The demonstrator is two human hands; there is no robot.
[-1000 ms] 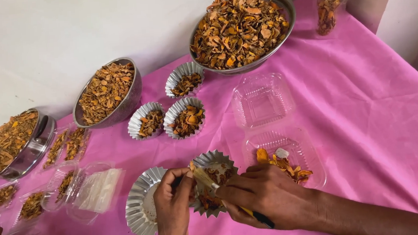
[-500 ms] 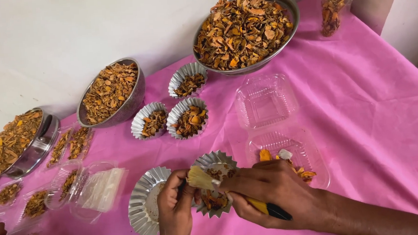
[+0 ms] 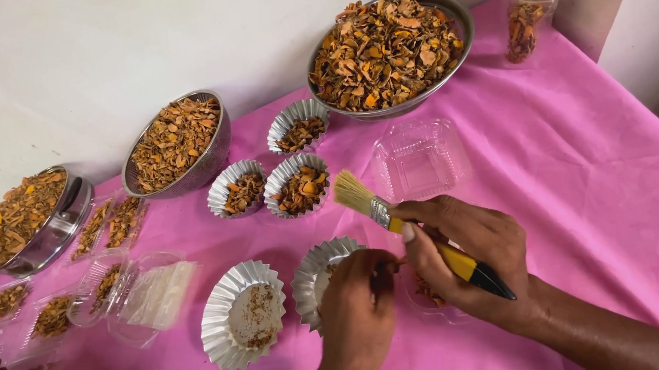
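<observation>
steel bowls (image 3: 390, 48), clear plastic tray (image 3: 418, 159), pink tablecloth (image 3: 587, 161)

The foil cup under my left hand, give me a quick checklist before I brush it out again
1. Brush gripped in right hand: ok.
2. Bristles lifted clear of the filled foil cups: ok.
3. Left hand steadying the foil cup: ok.
4. That cup emptied: cannot tell, the hand covers it.
5. Neighbouring flattened cup clean: not ok, crumbs remain.
6. Empty clear plastic box within reach: ok.
</observation>
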